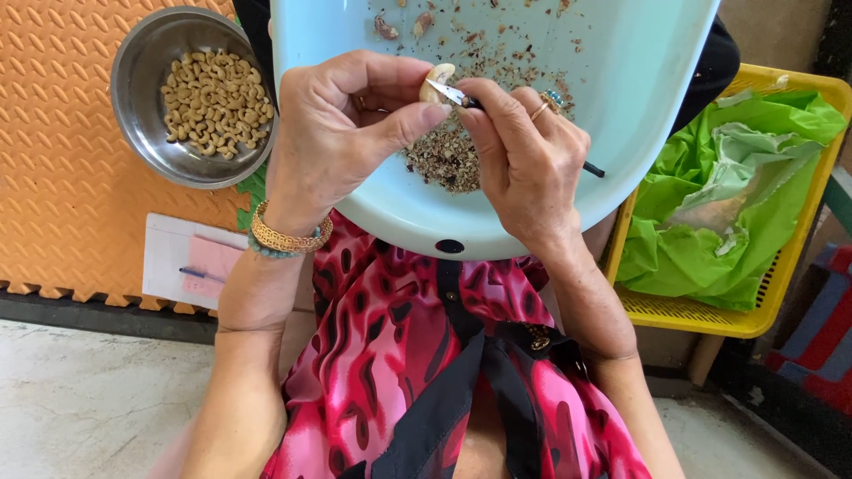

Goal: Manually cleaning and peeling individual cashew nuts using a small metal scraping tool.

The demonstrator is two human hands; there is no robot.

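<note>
The cashew nut [437,78] sits pinched between the left hand's [342,133] thumb and fingers over the pale blue basin [639,80], its long axis running roughly 7 to 1 o'clock. The right hand [524,151] is closed around a small knife [461,98] whose blade tip points toward 10 o'clock and touches the nut; its dark handle end pokes out at 4 o'clock. Both wrists bend inward. Most of the nut and the knife's handle are hidden by fingers.
</note>
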